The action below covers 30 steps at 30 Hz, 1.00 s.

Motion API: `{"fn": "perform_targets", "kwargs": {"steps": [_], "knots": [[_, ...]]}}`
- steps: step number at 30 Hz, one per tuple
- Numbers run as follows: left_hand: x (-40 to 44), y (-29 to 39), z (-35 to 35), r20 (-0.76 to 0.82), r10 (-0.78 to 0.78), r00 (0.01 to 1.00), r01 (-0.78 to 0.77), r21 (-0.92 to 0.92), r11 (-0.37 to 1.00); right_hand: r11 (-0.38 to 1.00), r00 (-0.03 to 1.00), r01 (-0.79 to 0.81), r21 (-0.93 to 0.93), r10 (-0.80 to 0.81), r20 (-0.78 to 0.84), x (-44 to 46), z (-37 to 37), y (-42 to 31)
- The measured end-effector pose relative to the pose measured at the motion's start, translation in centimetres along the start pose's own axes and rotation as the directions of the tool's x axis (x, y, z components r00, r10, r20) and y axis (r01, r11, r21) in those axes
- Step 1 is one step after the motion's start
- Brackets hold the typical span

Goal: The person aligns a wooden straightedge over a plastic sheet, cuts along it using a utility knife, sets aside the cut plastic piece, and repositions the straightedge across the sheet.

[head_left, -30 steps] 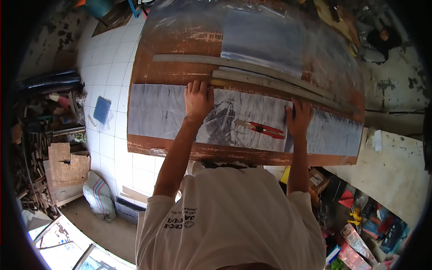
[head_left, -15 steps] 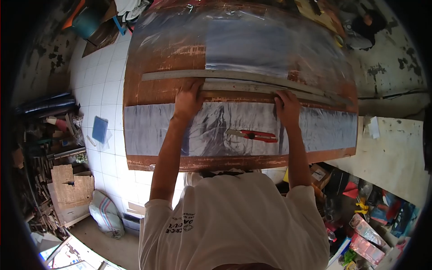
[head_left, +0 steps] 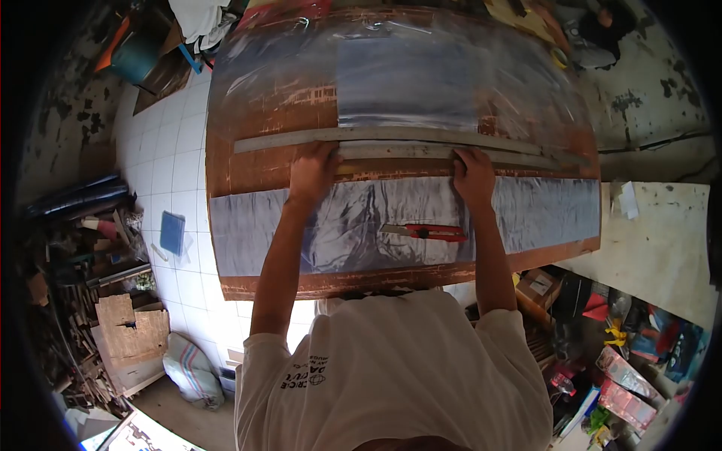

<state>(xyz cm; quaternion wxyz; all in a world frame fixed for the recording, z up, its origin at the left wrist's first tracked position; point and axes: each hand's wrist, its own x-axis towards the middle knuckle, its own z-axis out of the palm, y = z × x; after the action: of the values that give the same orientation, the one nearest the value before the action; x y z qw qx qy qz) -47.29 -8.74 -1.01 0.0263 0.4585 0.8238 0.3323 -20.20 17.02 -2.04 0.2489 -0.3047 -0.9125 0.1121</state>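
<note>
My left hand [head_left: 312, 174] has its fingers curled over the left end of a long flat grey strip [head_left: 398, 152] lying across the table. Farther right, the fingers of my right hand [head_left: 474, 177] are bent over the same strip. Just beyond it lies a second long strip [head_left: 301, 138], which reaches farther left. On the near side, a wrinkled sheet of clear plastic film [head_left: 361, 225] is spread along the table edge. A red utility knife [head_left: 429, 232] rests on that film between my forearms, its blade end to the left.
The brown worn tabletop [head_left: 259, 169] carries more clear film [head_left: 406, 83] at the back. A pale board [head_left: 647, 233] stands at right, above cluttered goods. Scrap wood [head_left: 131, 331] and a white sack [head_left: 192, 372] are on the left. Another person [head_left: 602, 34] is at the far right.
The view has tilted a little, so the table appears lower and slightly turned. Both hands keep their places on the strip, and the knife still lies on the film.
</note>
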Motion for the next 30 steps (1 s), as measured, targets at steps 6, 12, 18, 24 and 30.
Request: {"fn": "perform_targets", "kwargs": {"steps": [6, 12, 18, 24, 30], "knots": [[-0.8, 0.4, -0.9, 0.027, 0.115, 0.993, -0.116, 0.037, 0.993, 0.996, 0.995, -0.083, -0.014, 0.084, 0.046, 0.5, -1.1, -1.2], [0.0, -0.3, -1.4, 0.091, 0.100, 0.991, -0.099, -0.010, 0.995, 0.992, 0.990, -0.125, -0.011, 0.126, 0.063, 0.8, -1.3, -1.3], [0.7, -1.0, -2.1, 0.375, -0.113, 0.920, 0.123, -0.003, 0.992, 0.996, 0.996, -0.087, 0.008, 0.087, 0.031, 0.5, -0.9, -0.9], [0.2, -0.9, -2.1, 0.343, -0.098, 0.934, 0.081, 0.063, 0.995, 0.994, 0.992, 0.070, 0.088, -0.079, 0.098, 1.3, -0.4, -1.6], [-0.3, -1.4, -2.0, 0.247, 0.035, 0.968, -0.033, -0.011, 0.999, 0.926, 0.919, 0.297, 0.233, -0.343, 0.194, 2.9, 1.6, -5.6]]}}
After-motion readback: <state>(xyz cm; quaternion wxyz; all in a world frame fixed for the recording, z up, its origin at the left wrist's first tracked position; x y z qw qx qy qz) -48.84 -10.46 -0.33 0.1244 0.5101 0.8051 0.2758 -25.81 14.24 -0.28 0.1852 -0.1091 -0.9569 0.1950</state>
